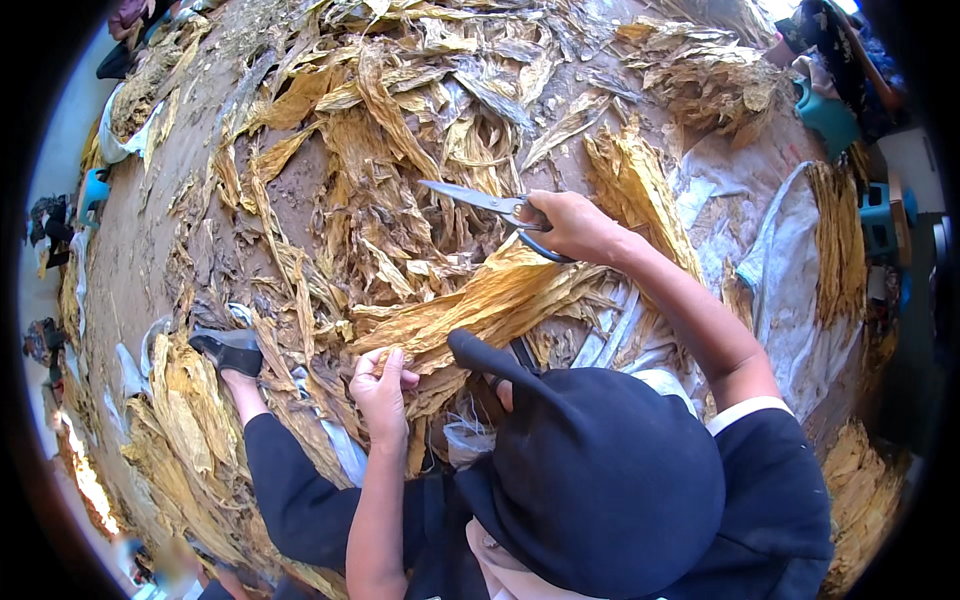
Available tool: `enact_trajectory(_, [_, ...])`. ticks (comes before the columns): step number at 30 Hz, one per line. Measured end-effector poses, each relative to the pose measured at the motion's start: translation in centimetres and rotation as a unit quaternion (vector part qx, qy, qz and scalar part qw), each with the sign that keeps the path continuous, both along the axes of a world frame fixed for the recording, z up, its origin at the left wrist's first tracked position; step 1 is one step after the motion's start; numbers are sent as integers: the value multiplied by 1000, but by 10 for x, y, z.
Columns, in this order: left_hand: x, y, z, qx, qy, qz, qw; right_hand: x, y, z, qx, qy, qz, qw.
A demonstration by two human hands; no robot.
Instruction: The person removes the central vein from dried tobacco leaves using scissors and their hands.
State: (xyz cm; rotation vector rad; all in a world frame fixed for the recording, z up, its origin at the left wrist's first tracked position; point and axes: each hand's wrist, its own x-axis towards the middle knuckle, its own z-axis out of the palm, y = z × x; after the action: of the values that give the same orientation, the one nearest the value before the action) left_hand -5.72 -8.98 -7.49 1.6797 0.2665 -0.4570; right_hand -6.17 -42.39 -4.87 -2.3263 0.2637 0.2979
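Note:
My right hand [575,226] is closed round the handles of a pair of scissors [480,198]. Their metal blades point left above the scattered leaves, and one dark blue handle loop shows below my fingers. My left hand [382,385] is raised with thumb and fingers pinched together; a small brownish bit shows between them, too small to name. Just beside it, a bundle of yellow-brown dried leaves [490,305], which look like tobacco, stretches up to the right below the scissors. A dark hat [610,480] hides what lies between my arms.
Loose dried leaves [390,150] litter the brown ground ahead. Another leaf bundle [645,190] lies past my right wrist. White sheeting [790,260] spreads at the right, near a teal plastic chair [828,118]. A foot in a dark shoe [228,352] rests at the left. Other people sit around the edges.

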Motion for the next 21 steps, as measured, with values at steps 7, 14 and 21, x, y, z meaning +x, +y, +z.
enact_trajectory(7, [-1, 0, 4, 7, 42, 6, 999, -30, 25, -32, 40, -38, -121, 991])
enact_trajectory(14, [7, 40, -5, 2, 46, 46, 998, -57, 52, -103, 36, -107, -194, 974])
enact_trajectory(21, [85, 111, -51, 337, -196, 22, 921, -40, 36, -93, 65, -132, -216, 965])
